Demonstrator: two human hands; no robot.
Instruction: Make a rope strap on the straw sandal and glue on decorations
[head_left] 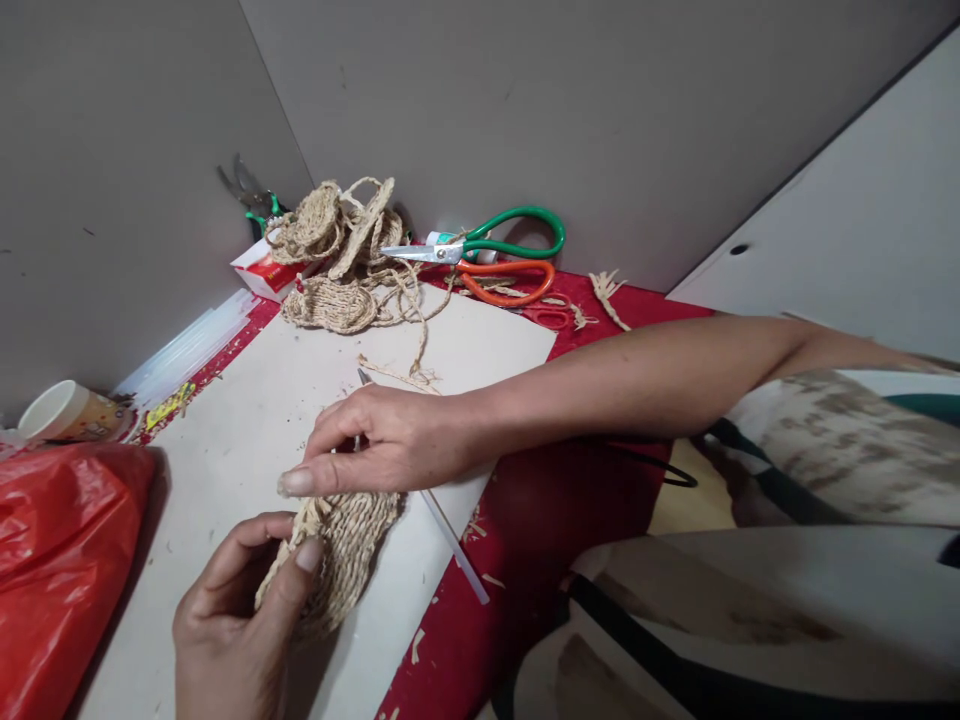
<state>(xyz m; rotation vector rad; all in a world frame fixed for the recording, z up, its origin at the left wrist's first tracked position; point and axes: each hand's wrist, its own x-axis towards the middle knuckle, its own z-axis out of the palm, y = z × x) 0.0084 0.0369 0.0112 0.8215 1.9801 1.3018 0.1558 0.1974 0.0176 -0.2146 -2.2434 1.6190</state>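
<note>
My left hand (240, 610) grips a small woven straw piece (352, 550), thumb on its face and fingers behind its left edge. The piece is made of twisted natural cord in close rows and has a ruffled upper end. Just above that end is my right hand (382, 440), its thumb stretched over the edge and its fingers curled. What those fingers pinch is hidden. A thin rod (461, 560) with a dark metallic tip and a translucent tail runs beneath the right hand; whether the hand grips it, I cannot tell.
At the back lie coiled straw braids (337, 240), scissors (495, 250) with green and orange handles, pruning shears (251, 190) and a small box (270, 265). A paper cup (71, 412) and red plastic bag (67, 570) are at left. Straw scraps dot the red cloth (525, 520).
</note>
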